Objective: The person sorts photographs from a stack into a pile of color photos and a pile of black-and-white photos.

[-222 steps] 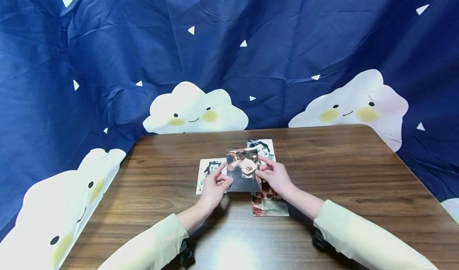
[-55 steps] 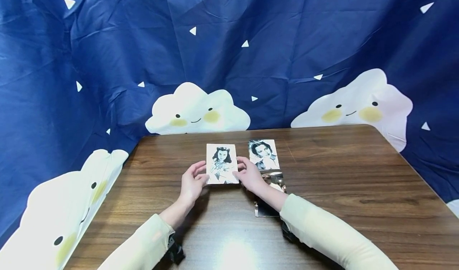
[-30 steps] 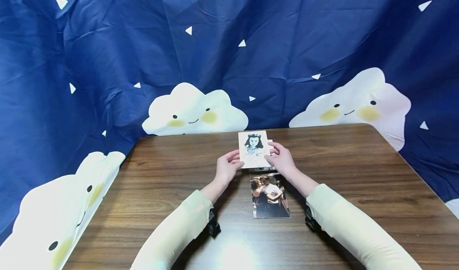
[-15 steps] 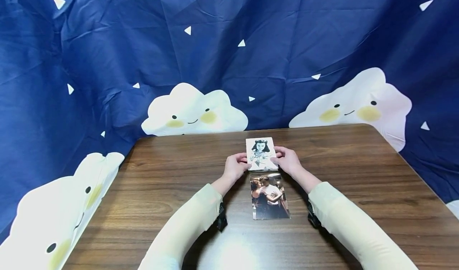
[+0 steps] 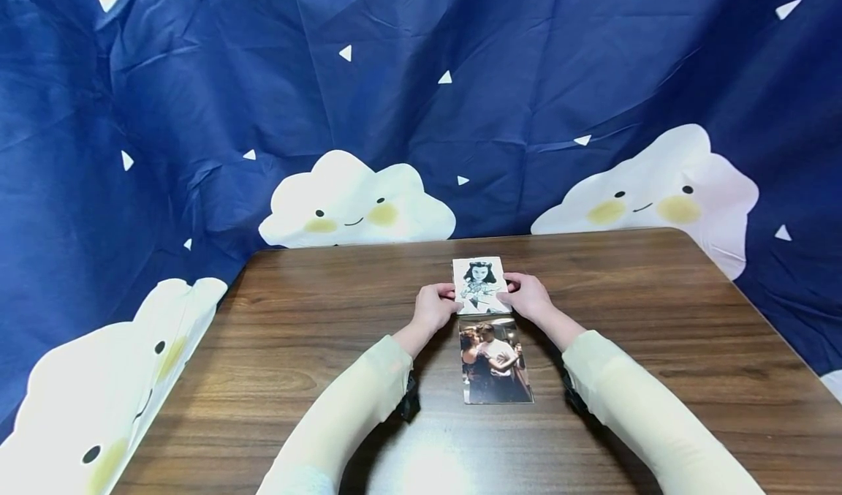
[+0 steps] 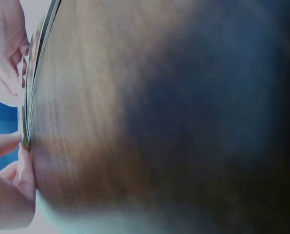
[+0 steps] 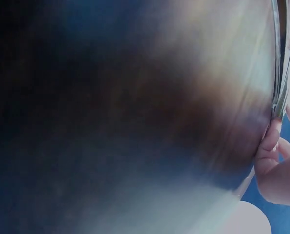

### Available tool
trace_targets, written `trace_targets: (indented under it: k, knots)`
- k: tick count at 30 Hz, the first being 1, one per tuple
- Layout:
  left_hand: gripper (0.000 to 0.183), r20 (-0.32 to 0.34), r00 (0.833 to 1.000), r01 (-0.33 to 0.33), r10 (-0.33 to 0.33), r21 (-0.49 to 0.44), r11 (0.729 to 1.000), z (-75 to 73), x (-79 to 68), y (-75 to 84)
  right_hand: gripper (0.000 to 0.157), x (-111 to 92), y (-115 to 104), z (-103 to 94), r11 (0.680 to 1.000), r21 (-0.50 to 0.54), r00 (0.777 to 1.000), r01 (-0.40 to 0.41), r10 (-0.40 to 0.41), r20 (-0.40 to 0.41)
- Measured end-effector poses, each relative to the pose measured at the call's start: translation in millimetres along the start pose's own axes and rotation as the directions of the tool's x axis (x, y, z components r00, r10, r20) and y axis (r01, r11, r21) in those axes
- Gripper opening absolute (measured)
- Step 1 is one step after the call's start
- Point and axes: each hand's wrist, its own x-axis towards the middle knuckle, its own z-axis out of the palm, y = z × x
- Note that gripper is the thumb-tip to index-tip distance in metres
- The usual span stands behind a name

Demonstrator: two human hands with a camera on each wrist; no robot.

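A black-and-white portrait photo (image 5: 480, 286) lies at the back of the table, covering a second black-and-white photo. My left hand (image 5: 435, 309) pinches its left edge between thumb and fingers. On the opposite edge, my right hand (image 5: 528, 297) grips the photo the same way. Just in front lies a colour photo (image 5: 496, 363) of two people embracing, its far edge close to the portrait. The left wrist view catches the photos edge-on, with fingers (image 6: 25, 168) at their side. Seen from the right wrist, the thin photo edges (image 7: 280, 73) meet my right hand's fingertips.
The brown wooden table (image 5: 316, 312) extends to both sides and in front of the photos. Behind it hangs a blue curtain (image 5: 408, 107) printed with white smiling clouds (image 5: 358, 202) and small triangles.
The colour photo, earlier in both hands, now lies covering the nearer photo. Both hands have carried the portrait from the left onto the far black-and-white photo, lowering it.
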Motion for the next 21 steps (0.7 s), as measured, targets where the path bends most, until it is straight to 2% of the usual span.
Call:
trace_targets:
  k: [8, 12, 17, 21]
  knots:
    - [0.033, 0.008, 1.0, 0.016, -0.016, 0.028, 0.999, -2.2, -0.2, 0.7, 0.052, 1, -1, 0.8, 0.999, -0.041, 1.0, -0.001, 0.002, 0.023]
    - [0.032, 0.007, 1.0, 0.008, -0.008, 0.029, 1.0, -2.6, 0.5, -0.4, 0.05, 2, 0, 1.6, 1.0, -0.025, 1.0, -0.005, 0.005, 0.019]
    - [0.033, 0.026, 1.0, 0.007, -0.006, -0.038, 0.999, -4.2, -1.9, -2.1, 0.046, -1, 2, -0.3, 0.999, 0.039, 1.0, 0.001, -0.001, 0.001]
    - [0.034, 0.061, 0.998, 0.008, -0.002, -0.095, 0.995, -11.6, -6.4, -3.5, 0.044, -8, 4, -5.8, 0.994, 0.1, 0.999, 0.033, -0.033, -0.006]
